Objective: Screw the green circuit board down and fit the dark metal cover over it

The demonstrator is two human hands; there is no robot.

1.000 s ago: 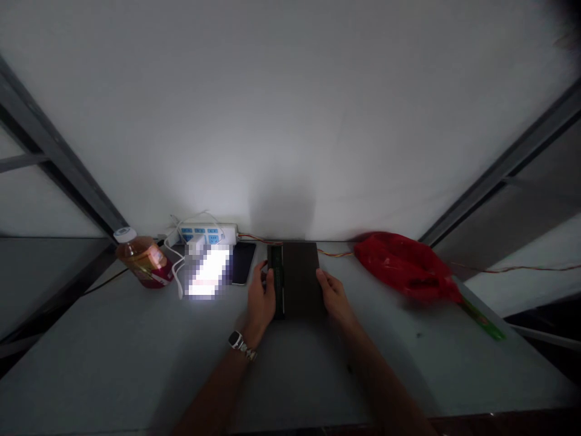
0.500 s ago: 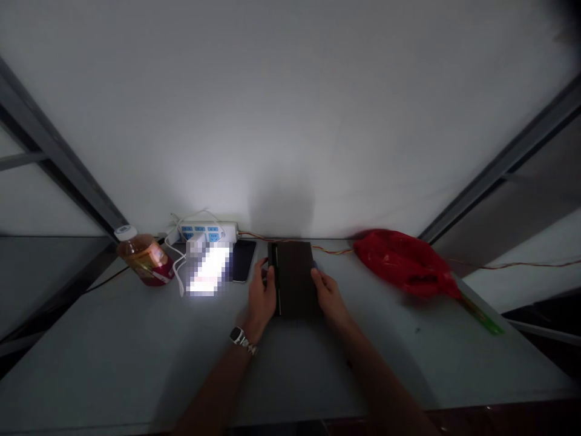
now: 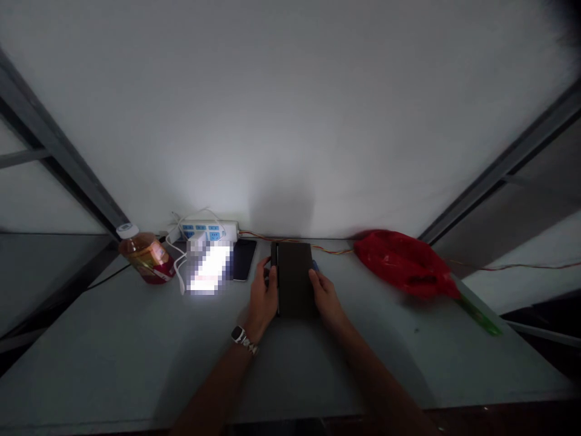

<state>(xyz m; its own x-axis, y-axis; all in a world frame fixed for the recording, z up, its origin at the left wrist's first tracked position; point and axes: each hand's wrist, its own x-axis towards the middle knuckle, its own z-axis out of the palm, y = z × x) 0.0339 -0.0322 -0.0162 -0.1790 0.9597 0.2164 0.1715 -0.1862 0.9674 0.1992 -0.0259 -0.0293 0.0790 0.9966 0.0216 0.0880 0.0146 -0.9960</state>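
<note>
A dark, book-shaped case (image 3: 295, 280) is held between my two hands above the middle of the table, its long sides running away from me. My left hand (image 3: 264, 290) grips its left side, thumb on top, beside a darker strip with a thin pale line. On the opposite side my right hand (image 3: 325, 295) is closed around the edge, thumb also on the upper face. Something small and blue (image 3: 315, 265) peeks out just beyond the right fingers. The fingers beneath the case are hidden. A watch with a metal band (image 3: 244, 339) is on my left wrist.
Left of the case lie a dark phone (image 3: 245, 260), a bright blurred-out screen, and a white power strip (image 3: 231, 231) with cables. A bottle of amber drink (image 3: 147, 257) stands farther left. A red plastic bag (image 3: 399, 260) with a green end is at right, before the wall.
The left side of the case and my left hand have shifted slightly right, and the dark strip looks narrower. My right hand has barely moved; both hands keep their grip.
</note>
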